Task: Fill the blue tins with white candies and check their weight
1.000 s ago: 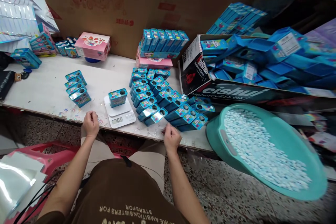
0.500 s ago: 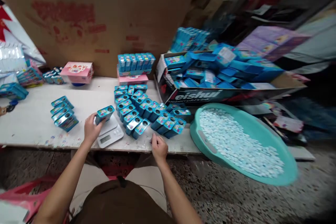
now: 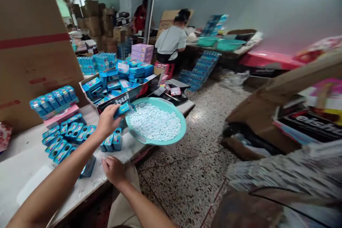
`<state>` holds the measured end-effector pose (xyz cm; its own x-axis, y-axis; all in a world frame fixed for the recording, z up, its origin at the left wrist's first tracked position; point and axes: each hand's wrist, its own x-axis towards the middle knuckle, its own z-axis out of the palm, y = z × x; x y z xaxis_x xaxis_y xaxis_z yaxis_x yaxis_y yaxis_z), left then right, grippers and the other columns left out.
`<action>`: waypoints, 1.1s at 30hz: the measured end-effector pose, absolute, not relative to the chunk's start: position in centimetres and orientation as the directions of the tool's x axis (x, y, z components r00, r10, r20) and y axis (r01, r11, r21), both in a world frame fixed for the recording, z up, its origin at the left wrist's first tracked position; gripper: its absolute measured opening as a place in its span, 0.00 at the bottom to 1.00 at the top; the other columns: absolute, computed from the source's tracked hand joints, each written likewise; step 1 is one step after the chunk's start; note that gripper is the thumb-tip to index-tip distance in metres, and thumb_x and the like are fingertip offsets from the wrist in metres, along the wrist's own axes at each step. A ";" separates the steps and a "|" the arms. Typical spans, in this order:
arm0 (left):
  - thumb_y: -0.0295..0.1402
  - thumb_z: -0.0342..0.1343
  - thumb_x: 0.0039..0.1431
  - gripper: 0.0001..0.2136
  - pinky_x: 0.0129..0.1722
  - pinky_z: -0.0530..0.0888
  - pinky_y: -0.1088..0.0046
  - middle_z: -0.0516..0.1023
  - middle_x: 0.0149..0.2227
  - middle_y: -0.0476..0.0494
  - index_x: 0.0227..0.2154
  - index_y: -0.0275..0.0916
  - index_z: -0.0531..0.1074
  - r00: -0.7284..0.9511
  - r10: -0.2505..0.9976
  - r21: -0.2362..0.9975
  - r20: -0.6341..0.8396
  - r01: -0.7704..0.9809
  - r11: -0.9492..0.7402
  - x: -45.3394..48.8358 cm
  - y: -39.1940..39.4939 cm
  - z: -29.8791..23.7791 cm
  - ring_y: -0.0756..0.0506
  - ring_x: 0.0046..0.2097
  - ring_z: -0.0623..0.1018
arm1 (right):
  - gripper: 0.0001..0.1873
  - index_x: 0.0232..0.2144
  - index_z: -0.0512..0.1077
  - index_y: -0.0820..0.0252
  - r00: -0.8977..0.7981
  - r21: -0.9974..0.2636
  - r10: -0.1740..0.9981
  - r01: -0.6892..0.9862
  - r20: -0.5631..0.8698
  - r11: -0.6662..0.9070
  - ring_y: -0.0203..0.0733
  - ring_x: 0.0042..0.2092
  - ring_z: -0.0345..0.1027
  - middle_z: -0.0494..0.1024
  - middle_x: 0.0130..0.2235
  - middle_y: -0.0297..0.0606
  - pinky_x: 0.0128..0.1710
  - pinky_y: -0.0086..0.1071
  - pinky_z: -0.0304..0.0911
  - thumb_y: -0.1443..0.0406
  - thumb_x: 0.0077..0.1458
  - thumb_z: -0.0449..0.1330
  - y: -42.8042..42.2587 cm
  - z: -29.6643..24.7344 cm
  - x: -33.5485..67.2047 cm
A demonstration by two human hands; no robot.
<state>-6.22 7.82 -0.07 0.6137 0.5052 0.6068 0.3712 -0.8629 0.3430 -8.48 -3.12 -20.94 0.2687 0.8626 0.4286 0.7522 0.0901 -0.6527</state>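
My left hand is closed on a small blue tin and holds it in the air at the near rim of the teal basin, which is full of small white candies. My right hand rests at the white table's front edge with its fingers curled in; nothing shows in them. Rows of matching blue tins lie on the table just below and left of my left arm.
An open cardboard box of blue cartons stands behind the basin. More tins sit on a pink box against a tall cardboard sheet. A seated person works at a far table. Terrazzo floor lies to the right, with cardboard and packaging beyond.
My left hand lifted the tin off the scale and carried it right to the basin. My view swung up and right, bringing the room into sight. The right hand stayed at the table edge.
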 end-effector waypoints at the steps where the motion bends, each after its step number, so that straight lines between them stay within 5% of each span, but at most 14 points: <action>1: 0.36 0.56 0.54 0.16 0.46 0.71 0.66 0.75 0.43 0.41 0.45 0.39 0.69 0.651 0.487 0.326 0.582 0.361 -0.873 -4.8 8.3 -0.8 0.43 0.45 0.74 | 0.18 0.17 0.65 0.59 0.269 -0.650 0.863 0.755 0.428 0.086 0.34 0.26 0.62 0.70 0.21 0.32 0.27 0.30 0.46 0.66 0.58 0.52 -3.0 -21.0 -8.4; 13: 0.35 0.55 0.55 0.16 0.46 0.71 0.62 0.74 0.44 0.38 0.46 0.37 0.70 0.727 0.487 0.255 0.483 0.416 -0.873 1.0 9.9 -1.7 0.40 0.45 0.73 | 0.16 0.17 0.66 0.59 0.217 -0.642 0.890 0.759 0.401 0.104 0.34 0.27 0.65 0.72 0.22 0.33 0.27 0.29 0.50 0.65 0.55 0.53 -2.8 -20.9 -7.6; 22: 0.35 0.56 0.54 0.15 0.47 0.71 0.61 0.75 0.44 0.38 0.45 0.38 0.71 0.692 0.538 0.319 0.481 0.433 -0.843 1.7 10.0 -2.9 0.40 0.46 0.74 | 0.17 0.18 0.67 0.59 0.192 -0.650 0.902 0.751 0.386 0.118 0.35 0.27 0.65 0.72 0.23 0.34 0.26 0.28 0.51 0.62 0.57 0.53 -2.8 -21.5 -7.5; 28: 0.38 0.59 0.49 0.17 0.49 0.70 0.59 0.76 0.43 0.42 0.43 0.40 0.71 0.583 0.641 0.566 0.499 0.341 -0.751 0.7 9.8 -2.9 0.39 0.46 0.75 | 0.15 0.18 0.67 0.58 0.206 -0.655 0.899 0.748 0.386 0.110 0.36 0.27 0.66 0.73 0.23 0.33 0.27 0.29 0.51 0.63 0.56 0.54 -2.9 -21.1 -7.5; 33: 0.39 0.59 0.49 0.17 0.46 0.73 0.63 0.77 0.42 0.44 0.42 0.40 0.67 0.536 0.783 0.936 0.315 -0.037 -0.351 -0.7 7.3 -3.3 0.44 0.43 0.76 | 0.16 0.17 0.66 0.58 0.210 -0.658 0.886 0.741 0.414 0.132 0.36 0.28 0.64 0.71 0.22 0.33 0.27 0.29 0.50 0.65 0.56 0.53 -2.9 -21.7 -7.6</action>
<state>-0.70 7.33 -3.29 0.5365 0.7828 0.3153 -0.0372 -0.3513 0.9355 -7.56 -2.92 -21.71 0.2098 0.8858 0.4140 0.7413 0.1320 -0.6581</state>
